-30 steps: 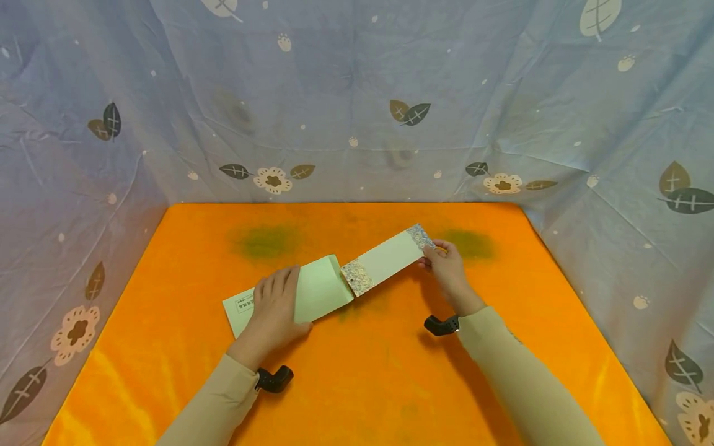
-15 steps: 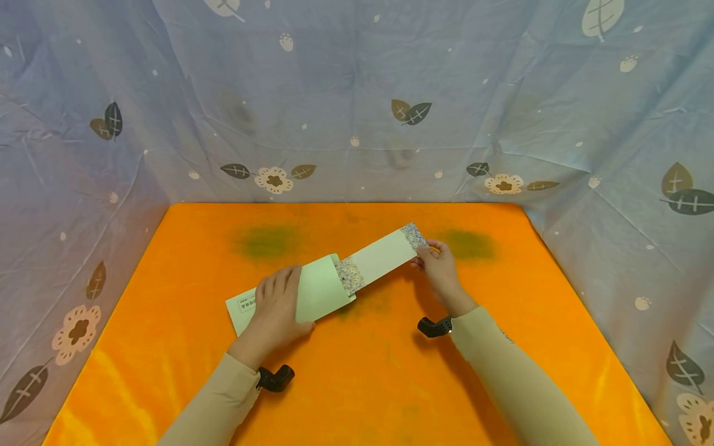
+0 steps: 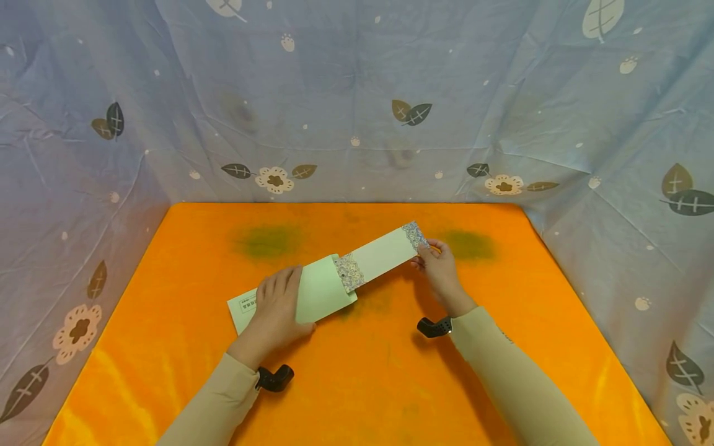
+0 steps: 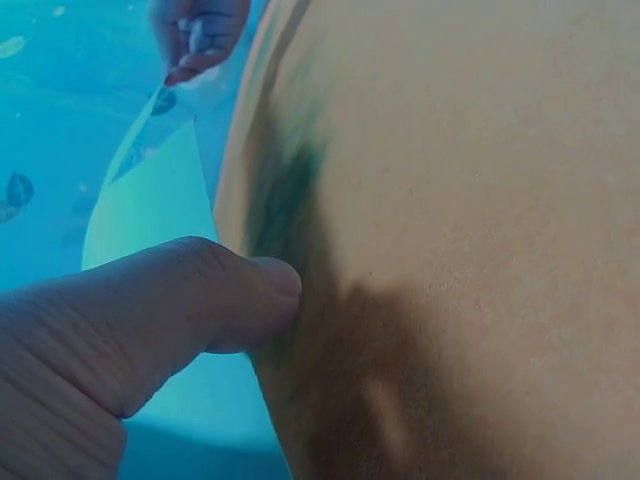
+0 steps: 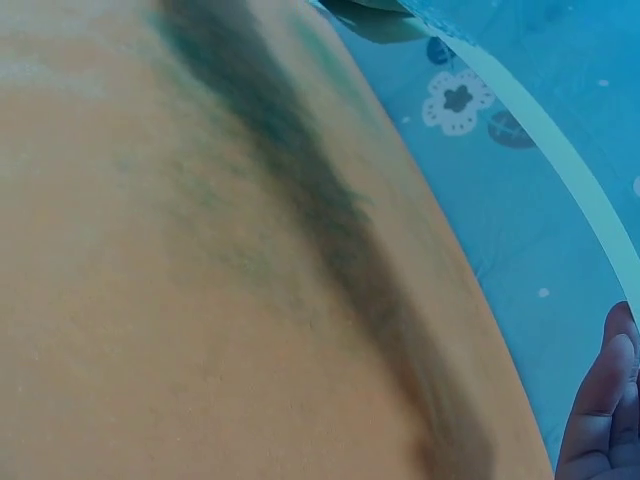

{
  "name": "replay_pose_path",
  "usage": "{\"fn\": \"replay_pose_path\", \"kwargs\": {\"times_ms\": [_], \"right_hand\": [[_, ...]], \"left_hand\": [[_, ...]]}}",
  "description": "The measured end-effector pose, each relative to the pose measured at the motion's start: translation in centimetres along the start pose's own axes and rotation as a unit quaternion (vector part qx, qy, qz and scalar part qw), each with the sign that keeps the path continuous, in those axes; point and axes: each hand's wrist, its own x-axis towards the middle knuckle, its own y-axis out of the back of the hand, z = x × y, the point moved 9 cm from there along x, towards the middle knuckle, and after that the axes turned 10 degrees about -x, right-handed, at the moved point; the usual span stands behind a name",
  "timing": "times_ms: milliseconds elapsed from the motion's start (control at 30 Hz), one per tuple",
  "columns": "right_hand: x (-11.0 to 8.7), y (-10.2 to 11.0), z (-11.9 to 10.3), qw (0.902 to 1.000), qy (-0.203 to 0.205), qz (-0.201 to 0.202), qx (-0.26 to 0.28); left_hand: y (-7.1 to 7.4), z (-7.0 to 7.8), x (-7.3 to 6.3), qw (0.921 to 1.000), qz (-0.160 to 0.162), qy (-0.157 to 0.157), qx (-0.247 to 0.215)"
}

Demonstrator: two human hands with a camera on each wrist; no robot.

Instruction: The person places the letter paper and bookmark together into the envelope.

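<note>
A pale green envelope [image 3: 323, 288] with a small printed label lies slanted on the orange table. My left hand [image 3: 273, 310] rests across it, thumb near its lower edge. In the left wrist view the thumb [image 4: 200, 300] lies straight over the envelope [image 4: 170, 200]. With my right hand [image 3: 446, 272] I pinch the far end of a long white card [image 3: 385, 257] with floral bands at both ends. The card's left end sits at the envelope's mouth, overlapping it slightly. In the right wrist view only fingers [image 5: 605, 400] and the card's thin bowed edge [image 5: 570, 165] appear.
An orange cloth [image 3: 390, 384] covers the table, with two greenish patches towards its back. Blue-grey curtains [image 3: 357, 93] with leaf and flower prints stand behind and on both sides. Each wrist carries a black camera mount [image 3: 275, 378].
My right hand has moved slightly left, bringing the card's patterned end from the envelope's edge a little into its mouth. The left hand has stayed almost still. The last half second shows little movement.
</note>
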Motion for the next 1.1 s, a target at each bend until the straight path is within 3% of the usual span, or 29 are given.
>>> {"fn": "replay_pose_path", "kwargs": {"times_ms": [433, 633, 1100], "right_hand": [[0.0, 0.0, 0.4, 1.0, -0.003, 0.001, 0.006], [-0.1, -0.6, 1.0, 0.9999, -0.011, -0.014, -0.001], [-0.8, -1.5, 1.3, 0.9989, 0.024, -0.031, -0.025]], "left_hand": [[0.2, 0.3, 0.0, 0.9998, -0.006, 0.003, -0.016], [0.3, 0.2, 0.0, 0.9999, 0.006, 0.004, -0.013], [0.5, 0.1, 0.3, 0.9999, 0.01, 0.009, -0.001]]}}
